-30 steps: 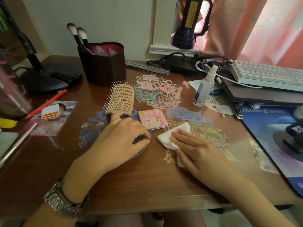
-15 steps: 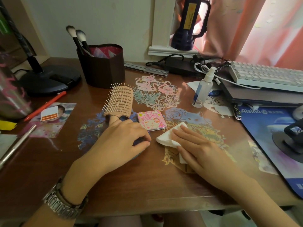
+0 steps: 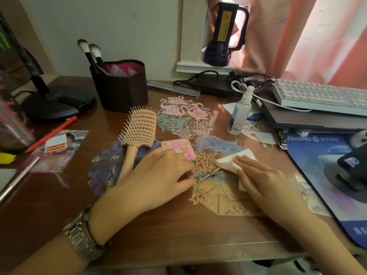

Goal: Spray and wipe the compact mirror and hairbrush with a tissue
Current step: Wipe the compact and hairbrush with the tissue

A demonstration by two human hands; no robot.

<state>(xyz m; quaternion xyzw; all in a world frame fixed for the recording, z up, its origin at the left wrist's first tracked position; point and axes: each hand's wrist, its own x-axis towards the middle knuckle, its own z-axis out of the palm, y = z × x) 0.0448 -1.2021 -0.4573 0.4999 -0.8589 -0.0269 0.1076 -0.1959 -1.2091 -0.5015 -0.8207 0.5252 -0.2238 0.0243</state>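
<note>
Desk shot from above, brown wooden desk point(image 3: 59, 205) with colourful paper-cut art under a glossy top. The peach plastic vented hairbrush point(image 3: 139, 132) lies flat left of centre, bristles up, head pointing far and handle running near toward the left hand point(image 3: 158, 181). That hand sits palm down over the handle's near end, fingers loosely curled, fingertips right at a couple of thin silver metal hair clips point(image 3: 208, 174) crossed on the desk; can't tell if it's actually pinching them. There's a silver metal link watch point(image 3: 83, 239) on that wrist. The small square pink compact mirror point(image 3: 178, 148) with a cartoon print lies closed just right of the brush head, just beyond the left hand's knuckles. The right hand point(image 3: 264, 179) is flat with fingers spread, pressing down on a folded white tissue point(image 3: 228, 162) right beside the clips. The clear plastic spray bottle point(image 3: 239, 114) with a white nozzle stands upright further back on the right, near a white keyboard point(image 3: 317, 96). A dark brown cup point(image 3: 121, 90) with makeup brushes stands far left of the hairbrush.
</note>
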